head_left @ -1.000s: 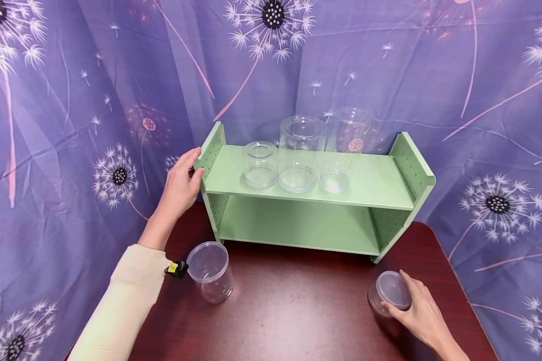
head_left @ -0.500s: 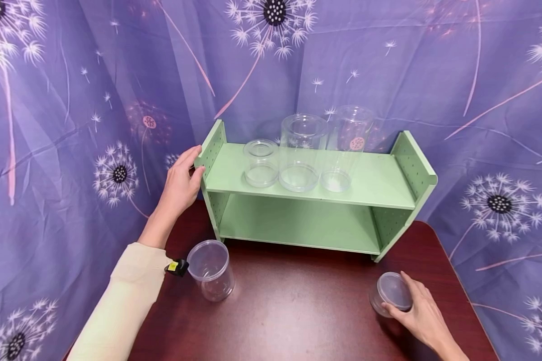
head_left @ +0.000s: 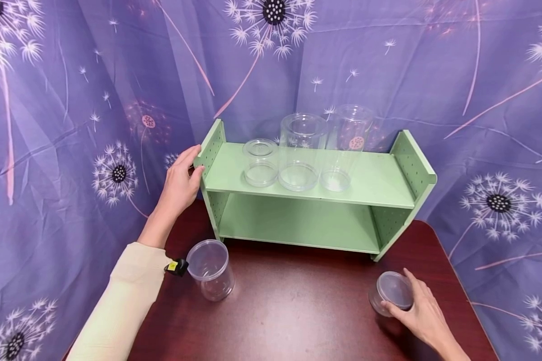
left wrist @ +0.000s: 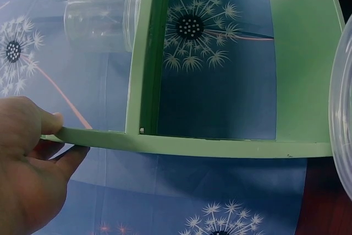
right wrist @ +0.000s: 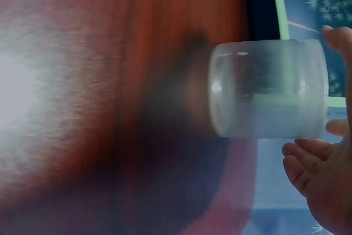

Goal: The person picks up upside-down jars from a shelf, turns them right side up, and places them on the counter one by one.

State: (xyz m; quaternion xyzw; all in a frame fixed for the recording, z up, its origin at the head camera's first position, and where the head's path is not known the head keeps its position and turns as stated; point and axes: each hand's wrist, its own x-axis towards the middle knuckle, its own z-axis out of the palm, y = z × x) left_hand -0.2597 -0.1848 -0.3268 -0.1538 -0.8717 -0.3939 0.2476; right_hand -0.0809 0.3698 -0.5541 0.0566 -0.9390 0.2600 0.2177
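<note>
Shelf (head_left: 379,175): left end gripped by thumb and fingers of the left hand (head_left: 179,180), to steady it, we judge. Small jar (head_left: 392,292): at right of the bench (head_left: 293,301), top held in fingers of the right hand (head_left: 424,313), likely for easy reach; base contact we cannot tell. Large jar (head_left: 215,281): upright, bench left. Three jars (head_left: 299,173): upright on shelf's upper level.

Two-tier shelf unit (head_left: 298,220) in solid pale green, upper-shelf jars (head_left: 299,175) colourless transparent, right jar (head_left: 379,301) clear with greyish top (head_left: 395,290), bench (head_left: 293,301) dark reddish-brown, violet-blue fabric backdrop (head_left: 352,45) printed with white dandelions (head_left: 119,173) and pink stems (head_left: 10,188), left sleeve (head_left: 124,296) plain cream, wrist camera (head_left: 180,268) black with yellow label (head_left: 173,266)
</note>
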